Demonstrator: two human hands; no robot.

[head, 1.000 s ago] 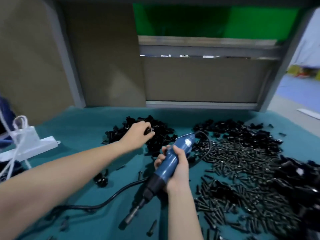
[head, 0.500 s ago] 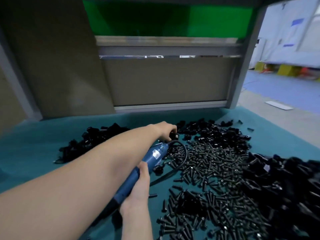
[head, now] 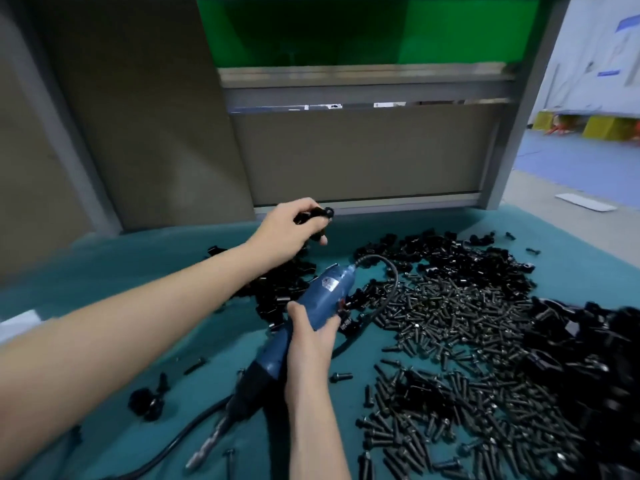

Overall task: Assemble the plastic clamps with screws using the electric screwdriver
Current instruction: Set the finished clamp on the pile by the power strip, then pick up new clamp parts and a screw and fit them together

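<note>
Left hand (head: 285, 233) fingers pinch glossy black clamp (head: 313, 216); right hand (head: 310, 336) fingers wrap blue cylindrical screwdriver (head: 304, 317).

This is a factory assembly station. My desk (head: 114, 271) wears a teal mat, and from 12 to 4 o'clock it is heaped in bulk with loose black screws (head: 457, 313) and plastic clamps (head: 433, 254). The tool is a corded blue electric screwdriver (head: 322, 296). Grey metal framing (head: 516, 126) and plain panels wall the desk at 12 o'clock. At 2 o'clock a painted blue shop floor (head: 581, 164) runs off past yellow blocks (head: 602, 128).
</note>
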